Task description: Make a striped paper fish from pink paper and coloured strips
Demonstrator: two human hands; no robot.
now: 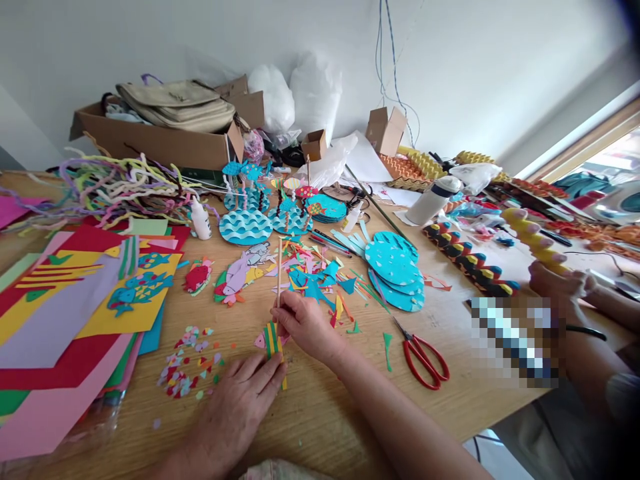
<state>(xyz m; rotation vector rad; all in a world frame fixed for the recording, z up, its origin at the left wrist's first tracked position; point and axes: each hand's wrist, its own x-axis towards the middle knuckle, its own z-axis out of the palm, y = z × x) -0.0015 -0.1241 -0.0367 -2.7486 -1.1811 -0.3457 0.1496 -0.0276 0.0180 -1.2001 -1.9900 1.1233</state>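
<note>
left hand [243,397]: palm down, fingers extended | right hand [309,328]: grip pinched | right forearm [395,407]: slanting inward

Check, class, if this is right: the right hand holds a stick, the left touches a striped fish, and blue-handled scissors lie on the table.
The colour is wrong: the head view shows red, not blue. The right hand holds a stick, the left hand touches a striped fish, and red-handled scissors lie on the table.

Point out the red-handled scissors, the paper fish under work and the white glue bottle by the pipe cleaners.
Red-handled scissors [409,345]: head view, red handle near the blades.
Paper fish [271,339]: head view, striped body.
White glue bottle [201,223]: head view, middle of its side.
</note>
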